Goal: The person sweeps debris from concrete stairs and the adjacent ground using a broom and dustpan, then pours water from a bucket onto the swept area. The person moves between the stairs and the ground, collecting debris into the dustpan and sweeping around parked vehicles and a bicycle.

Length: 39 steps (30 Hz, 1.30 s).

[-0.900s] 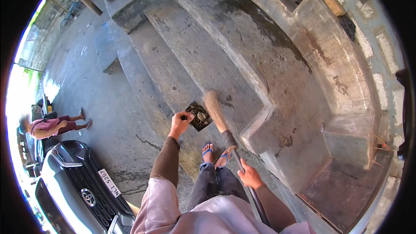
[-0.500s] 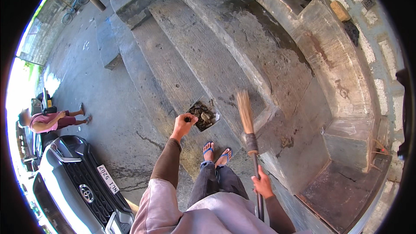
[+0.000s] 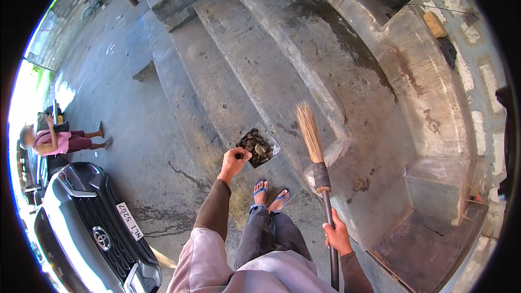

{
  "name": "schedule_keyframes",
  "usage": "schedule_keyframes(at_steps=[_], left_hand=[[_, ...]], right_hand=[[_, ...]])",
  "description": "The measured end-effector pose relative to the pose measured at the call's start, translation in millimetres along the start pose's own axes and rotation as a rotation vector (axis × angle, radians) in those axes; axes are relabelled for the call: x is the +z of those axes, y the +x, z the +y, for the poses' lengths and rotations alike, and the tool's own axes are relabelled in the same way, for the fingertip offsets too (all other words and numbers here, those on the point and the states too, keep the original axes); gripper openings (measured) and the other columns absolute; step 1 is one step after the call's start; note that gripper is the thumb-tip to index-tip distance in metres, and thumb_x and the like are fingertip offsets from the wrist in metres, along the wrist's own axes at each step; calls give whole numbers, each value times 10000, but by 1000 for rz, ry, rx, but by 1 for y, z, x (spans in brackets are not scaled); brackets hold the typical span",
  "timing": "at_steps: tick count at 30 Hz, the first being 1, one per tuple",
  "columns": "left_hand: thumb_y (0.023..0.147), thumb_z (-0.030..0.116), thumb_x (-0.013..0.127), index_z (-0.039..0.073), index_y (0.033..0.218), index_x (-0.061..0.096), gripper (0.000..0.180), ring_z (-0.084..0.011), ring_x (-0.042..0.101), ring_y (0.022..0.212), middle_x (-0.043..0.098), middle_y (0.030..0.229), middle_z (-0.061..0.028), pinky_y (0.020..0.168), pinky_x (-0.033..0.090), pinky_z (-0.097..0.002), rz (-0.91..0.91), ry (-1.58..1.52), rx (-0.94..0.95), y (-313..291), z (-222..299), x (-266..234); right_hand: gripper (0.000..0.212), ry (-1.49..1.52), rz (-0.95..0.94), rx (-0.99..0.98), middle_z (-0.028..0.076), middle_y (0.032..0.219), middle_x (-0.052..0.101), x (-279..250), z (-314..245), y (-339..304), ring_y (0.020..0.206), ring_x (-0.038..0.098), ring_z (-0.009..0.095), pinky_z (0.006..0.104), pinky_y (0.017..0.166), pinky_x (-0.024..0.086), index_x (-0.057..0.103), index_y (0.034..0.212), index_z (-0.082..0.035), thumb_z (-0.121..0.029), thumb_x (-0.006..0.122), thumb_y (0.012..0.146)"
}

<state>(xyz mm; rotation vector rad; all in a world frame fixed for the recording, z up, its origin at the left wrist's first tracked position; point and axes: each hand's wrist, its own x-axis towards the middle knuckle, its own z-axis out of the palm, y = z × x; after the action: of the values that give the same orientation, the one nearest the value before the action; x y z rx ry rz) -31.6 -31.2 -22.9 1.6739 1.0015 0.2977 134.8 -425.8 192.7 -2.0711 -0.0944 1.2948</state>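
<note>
Wide fisheye view from the wearer's head, looking down and forward: bare left hand (image 3: 233, 165) and bare right hand (image 3: 338, 236) near below, rough grey concrete steps (image 3: 244, 57) stretching farther ahead, a silver, black-grilled car (image 3: 93, 218) at the lower left rim.

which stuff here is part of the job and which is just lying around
In use:
Broom, gripped in the right hand
Dark handle, gripped in the left hand
Square pan with debris in it, just by that hand

Just around, untouched:
Car
Bicycle
Yellowish block, upper right
Dark lump beside it
</note>
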Motion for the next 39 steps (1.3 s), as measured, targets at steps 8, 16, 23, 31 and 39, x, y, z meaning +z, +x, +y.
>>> schedule_keyframes(at_steps=[8, 16, 23, 31, 39], left_hand=[[844, 121, 808, 3, 875, 708, 158, -91, 622, 782, 719, 819, -56, 745, 513, -292, 87, -128, -122, -35, -57, -5], [880, 125, 774, -11, 840, 651, 188, -147, 637, 1016, 725, 1110, -102, 914, 490, -314, 135, -294, -170, -78, -141, -8], [991, 160, 685, 126, 891, 626, 121, -27, 498, 903, 606, 945, 46, 774, 398, -233, 1071, -1122, -337, -173, -216, -7], [933, 296, 762, 64, 835, 679, 265, -53, 466, 719, 570, 766, 72, 624, 393, -271, 730, -569, -290, -162, -217, -73], [977, 271, 702, 19, 909, 672, 262, -85, 557, 905, 703, 1074, -35, 809, 475, -266, 617, -584, -130, -189, -249, -75]], right_hand=[[741, 50, -62, 85, 4, 664, 517, 6, 2, -22, 431, 501, 93, 279, 392, 438, 229, 1610, -72, -64, 593, 964], [710, -182, -182, 48, 39, 724, 611, 23, 15, -12, 460, 545, 88, 280, 439, 471, 305, 1578, -31, -136, 632, 957], [684, -237, -304, -69, 61, 734, 658, 49, 52, 47, 485, 580, 113, 306, 492, 487, 415, 1531, -38, -223, 675, 927], [591, -350, -280, -329, 62, 592, 561, 126, 110, 94, 431, 555, 172, 343, 373, 420, 434, 1534, -114, -264, 625, 995], [504, -753, -82, -349, 132, 639, 632, 196, 146, 205, 436, 586, 248, 383, 415, 462, 520, 1396, 10, -246, 629, 976]])
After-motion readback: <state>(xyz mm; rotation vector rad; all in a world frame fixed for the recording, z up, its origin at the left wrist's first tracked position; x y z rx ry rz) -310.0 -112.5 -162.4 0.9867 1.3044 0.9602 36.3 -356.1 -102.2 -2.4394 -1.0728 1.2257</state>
